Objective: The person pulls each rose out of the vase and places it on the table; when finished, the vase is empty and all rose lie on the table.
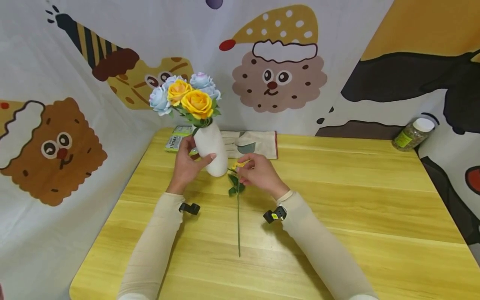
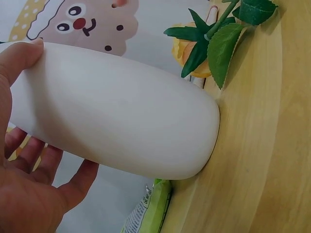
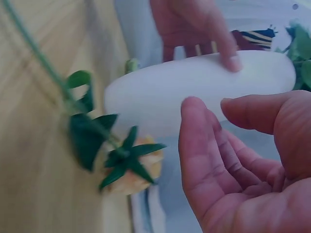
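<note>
A white vase [image 1: 212, 146] stands slightly tilted, holding several yellow roses [image 1: 197, 104] and pale blue roses [image 1: 160, 101]. My left hand [image 1: 187, 164] grips its left side, with the thumb across the front and the fingers behind. To the vase's right, a single yellow rose [image 3: 136, 167] with green leaves lies on the table, its long stem [image 1: 238, 225] running toward me. Over that bloom hovers my right hand [image 1: 260, 173]. From the right wrist view, its fingers are loosely bent, thumb and forefinger stand apart, and nothing is between them.
Behind the vase lie a green packet [image 1: 174, 141] and a folded cloth [image 1: 258, 143] with a red edge. A jar [image 1: 412, 134] with a white lid stands at the table's far right corner. A curtain with cartoon prints [image 1: 279, 79] borders the wooden table [image 1: 337, 187].
</note>
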A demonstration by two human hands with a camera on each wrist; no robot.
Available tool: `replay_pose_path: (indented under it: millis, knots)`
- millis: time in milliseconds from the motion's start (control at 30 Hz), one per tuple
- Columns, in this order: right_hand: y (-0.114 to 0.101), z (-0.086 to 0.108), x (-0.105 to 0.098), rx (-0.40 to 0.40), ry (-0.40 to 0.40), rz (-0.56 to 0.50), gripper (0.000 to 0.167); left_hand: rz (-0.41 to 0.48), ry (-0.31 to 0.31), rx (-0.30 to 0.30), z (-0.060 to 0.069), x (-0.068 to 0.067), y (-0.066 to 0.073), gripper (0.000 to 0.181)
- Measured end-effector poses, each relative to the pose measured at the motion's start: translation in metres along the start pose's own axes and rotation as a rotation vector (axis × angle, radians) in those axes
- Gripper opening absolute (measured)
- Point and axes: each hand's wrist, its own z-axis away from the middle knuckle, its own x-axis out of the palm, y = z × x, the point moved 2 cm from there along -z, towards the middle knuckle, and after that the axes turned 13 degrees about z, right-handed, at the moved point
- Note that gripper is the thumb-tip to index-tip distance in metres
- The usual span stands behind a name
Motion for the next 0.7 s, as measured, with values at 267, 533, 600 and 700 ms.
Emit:
replay_pose_path:
  millis: [267, 533, 600, 700]
  knots:
    - [-0.034, -0.001, -0.010, -0.144, 0.093, 0.046, 0.020, 0.012, 0.014, -0.004, -0.001, 0.000, -0.003, 0.077]
    - [-0.072, 0.003, -0.014, -0.279, 0.171, 0.067, 0.022, 0.001, 0.005, 0.005, -0.002, -0.001, -0.004, 0.079]
    - [-0.080, 0.003, -0.013, -0.305, 0.178, 0.051, 0.023, 0.000, 0.002, 0.009, -0.002, -0.001, -0.004, 0.079]
    - [-0.091, 0.004, -0.010, -0.345, 0.193, 0.037, 0.024, 0.005, 0.001, 0.012, -0.001, -0.001, -0.005, 0.079]
